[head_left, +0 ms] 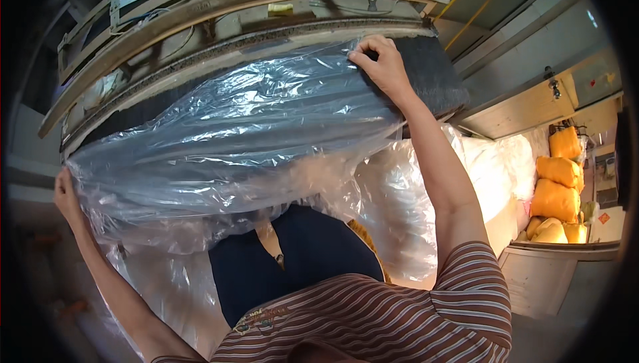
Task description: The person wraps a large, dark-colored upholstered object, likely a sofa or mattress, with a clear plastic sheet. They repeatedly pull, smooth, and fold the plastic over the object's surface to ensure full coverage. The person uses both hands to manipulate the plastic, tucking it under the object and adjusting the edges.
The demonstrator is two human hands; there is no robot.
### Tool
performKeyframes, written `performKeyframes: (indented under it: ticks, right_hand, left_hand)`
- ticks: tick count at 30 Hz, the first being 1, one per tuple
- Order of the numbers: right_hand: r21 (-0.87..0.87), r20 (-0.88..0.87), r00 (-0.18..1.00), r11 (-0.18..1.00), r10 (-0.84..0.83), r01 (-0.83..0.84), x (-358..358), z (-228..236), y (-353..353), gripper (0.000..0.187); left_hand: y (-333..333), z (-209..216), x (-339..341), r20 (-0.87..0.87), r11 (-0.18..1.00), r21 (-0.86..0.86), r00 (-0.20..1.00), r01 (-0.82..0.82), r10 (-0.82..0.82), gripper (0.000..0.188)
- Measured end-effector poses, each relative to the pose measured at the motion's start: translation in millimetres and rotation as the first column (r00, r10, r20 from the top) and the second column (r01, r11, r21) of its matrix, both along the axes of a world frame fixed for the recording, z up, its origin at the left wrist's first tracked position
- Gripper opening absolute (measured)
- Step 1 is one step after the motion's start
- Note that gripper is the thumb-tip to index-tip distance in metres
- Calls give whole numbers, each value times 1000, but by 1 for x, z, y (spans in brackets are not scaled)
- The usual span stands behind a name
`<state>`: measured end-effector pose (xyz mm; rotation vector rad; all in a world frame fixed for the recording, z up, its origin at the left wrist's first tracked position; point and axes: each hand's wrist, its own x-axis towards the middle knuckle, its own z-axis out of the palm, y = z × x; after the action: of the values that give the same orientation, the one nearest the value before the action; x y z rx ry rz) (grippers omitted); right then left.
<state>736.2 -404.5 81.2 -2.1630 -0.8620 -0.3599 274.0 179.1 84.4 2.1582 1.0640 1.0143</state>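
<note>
A wide sheet of clear plastic film [239, 130] is stretched between my two hands over a dark flat work surface [432, 70]. At the far left, my left hand [66, 193] pinches one corner of the film beside the surface's left end. My right hand [379, 63] grips the film's far edge near the back right, thumb and fingers closed on it. Long creases run across the film from side to side. Its near part droops over the front of the surface toward my lap.
A long wooden bar [246, 6] curves above the back of the surface, with a metal frame [133, 0] behind it. More crumpled clear plastic [399, 210] hangs at the front right. Stacked orange bundles [556, 200] lie at the far right, beyond a wooden panel [519, 113].
</note>
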Motion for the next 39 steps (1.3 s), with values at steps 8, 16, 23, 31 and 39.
performKeyframes:
  ticks: [8, 16, 23, 31, 39]
  right_hand:
    - [544, -479, 797, 837, 367, -58, -50, 26, -18, 13]
    - [531, -469, 774, 836, 425, -137, -93, 64, -6, 13]
    - [325, -512, 722, 883, 465, -338, -111, 90, -8, 14]
    - [321, -558, 393, 626, 731, -711, -220, 147, 13, 21]
    - [148, -524, 437, 584, 731, -798, -250, 157, 10, 26]
  left_hand:
    - [-276, 51, 86, -223, 749, 609, 962, 262, -156, 19]
    - [-406, -46, 143, -620, 299, 334, 447, 894, -645, 34]
    - [-344, 20, 35, 444, 605, -189, 617, 773, -650, 8]
    - [-280, 106, -39, 620, 998, -35, 785, 54, -21, 29]
    - [-390, 177, 75, -307, 392, 491, 575, 778, -758, 43]
